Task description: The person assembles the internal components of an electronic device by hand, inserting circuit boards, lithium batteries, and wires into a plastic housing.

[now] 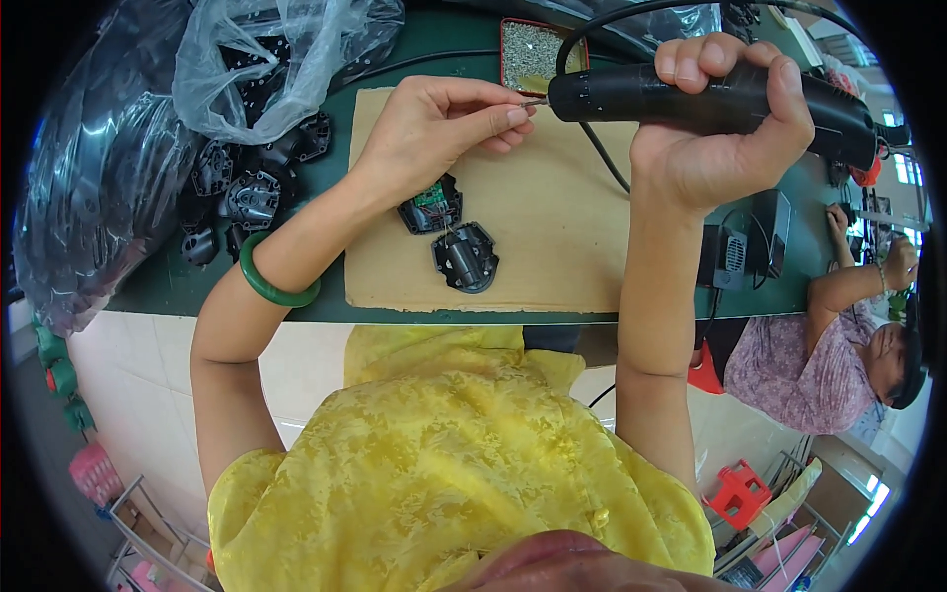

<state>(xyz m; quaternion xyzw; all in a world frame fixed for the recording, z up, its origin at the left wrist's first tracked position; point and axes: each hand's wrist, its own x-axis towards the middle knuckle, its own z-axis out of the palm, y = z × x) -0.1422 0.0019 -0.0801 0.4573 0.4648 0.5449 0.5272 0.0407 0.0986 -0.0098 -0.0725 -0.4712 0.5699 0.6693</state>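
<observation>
My right hand point(702, 163) is wrapped round a black electric screwdriver point(614, 97), held sideways above the bench with its tip to the left. At that tip, my left hand point(426, 133) pinches thumb and fingers together round the end of the metal bit point(536, 102). Whether a screw sits between those fingers is too small to tell. Below my left hand, a black plastic housing half with a green circuit board point(432, 200) rests on a cardboard sheet point(552, 247). Beside it lies another black housing half point(465, 259), with thin wires running between the two.
A red-rimmed tray of small metal screws point(533, 54) stands behind the cardboard. Several black housing parts point(252, 200) and clear plastic bags point(99, 168) fill the left side. Black power boxes point(745, 247) stand on the right, where another person point(809, 365) sits. Cables cross the green bench.
</observation>
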